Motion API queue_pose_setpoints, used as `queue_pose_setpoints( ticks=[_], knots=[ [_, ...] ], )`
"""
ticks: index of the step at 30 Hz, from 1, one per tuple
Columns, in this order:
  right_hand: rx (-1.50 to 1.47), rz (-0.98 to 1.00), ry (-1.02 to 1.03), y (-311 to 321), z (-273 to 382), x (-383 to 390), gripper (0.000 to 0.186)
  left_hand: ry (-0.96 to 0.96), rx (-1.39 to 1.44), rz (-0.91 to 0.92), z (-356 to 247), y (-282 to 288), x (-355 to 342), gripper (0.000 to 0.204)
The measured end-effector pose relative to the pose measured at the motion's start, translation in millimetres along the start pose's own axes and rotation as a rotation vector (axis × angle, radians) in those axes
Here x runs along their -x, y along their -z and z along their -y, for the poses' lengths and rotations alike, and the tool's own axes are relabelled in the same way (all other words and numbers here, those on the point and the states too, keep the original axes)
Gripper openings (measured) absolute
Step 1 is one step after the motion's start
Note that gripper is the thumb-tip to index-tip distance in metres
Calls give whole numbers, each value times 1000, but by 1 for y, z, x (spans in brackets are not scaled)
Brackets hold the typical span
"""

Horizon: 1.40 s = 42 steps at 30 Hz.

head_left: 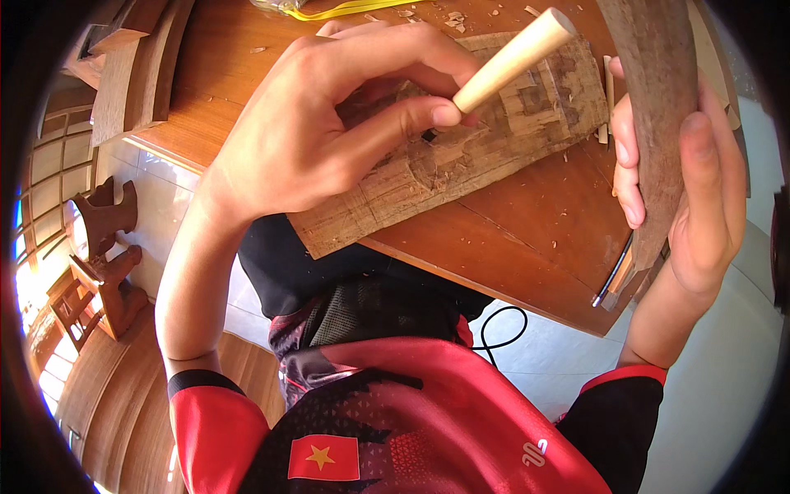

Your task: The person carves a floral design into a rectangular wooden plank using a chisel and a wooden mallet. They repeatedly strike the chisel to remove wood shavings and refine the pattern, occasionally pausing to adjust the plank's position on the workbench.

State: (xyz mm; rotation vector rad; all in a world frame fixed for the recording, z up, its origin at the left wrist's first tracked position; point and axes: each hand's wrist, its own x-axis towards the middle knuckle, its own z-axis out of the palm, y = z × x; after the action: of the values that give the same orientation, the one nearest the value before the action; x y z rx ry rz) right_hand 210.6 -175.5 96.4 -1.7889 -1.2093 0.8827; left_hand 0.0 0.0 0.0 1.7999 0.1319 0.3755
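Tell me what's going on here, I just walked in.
At a wooden table, the person's left hand grips a pale, tapered handle, tilted over a carved wooden board. Their right hand holds a long, grey-brown wooden piece off to the right. Shavings lie scattered on the table, and the board overhangs its near edge.

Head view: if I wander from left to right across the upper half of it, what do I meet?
Stacked wooden pieces → left hand → pale tapered handle pinched by it → long brown wooden piece, held in the right hand.
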Motion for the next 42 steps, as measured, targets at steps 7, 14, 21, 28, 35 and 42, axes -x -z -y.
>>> queue_pose_setpoints(
  ticks=[7, 14, 21, 28, 35, 42],
  knots=[
    [47, -127, -12, -12, 6, 7, 69, -240, -358, -22, 3, 5, 0, 15],
    [116, -20, 1, -11, 17, 9, 67, -262, -488, -22, 1, 6, 6, 14],
    [107, -12, 80, -12, 13, 14, 66, -254, -400, -60, 4, 3, 6, 15],
    [112, -94, 12, -18, 22, 11, 65, -249, -363, -69, 3, 2, 2, 13],
    [120, -120, 60, -25, 10, 7, 69, -203, -413, -81, 3, 1, 3, 19],
    [105, -128, 6, -25, 16, -5, 67, 49, -240, -75, -3, -6, -1, 22]
  ],
)
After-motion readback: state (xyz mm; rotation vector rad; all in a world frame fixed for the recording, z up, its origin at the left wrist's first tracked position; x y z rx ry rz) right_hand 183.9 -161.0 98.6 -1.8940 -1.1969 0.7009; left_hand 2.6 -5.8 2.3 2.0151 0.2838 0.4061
